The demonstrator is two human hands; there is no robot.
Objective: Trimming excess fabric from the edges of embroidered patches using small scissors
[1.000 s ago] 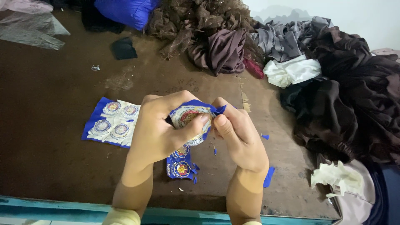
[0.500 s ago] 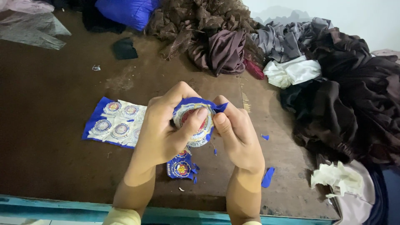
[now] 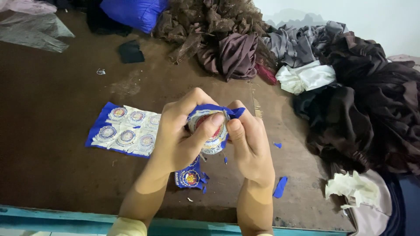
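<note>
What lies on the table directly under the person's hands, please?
A round blue embroidered patch shows below the left hand, with blue scraps near the right hand; anything beneath the wrists is hidden.

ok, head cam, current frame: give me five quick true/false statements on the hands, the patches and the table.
1. Both hands hold one round embroidered patch edged in blue fabric. True: the left hand and right hand pinch it together.
2. A blue sheet of uncut patches lies on the table to the left of the hands. True.
3. The brown table is bare apart from the patches. False: heaps of dark clothing lie along its right side and far edge.
4. The right hand holds scissors. False: no tool shows in either hand.
5. A single patch lies on the table below the hands. True.
</note>
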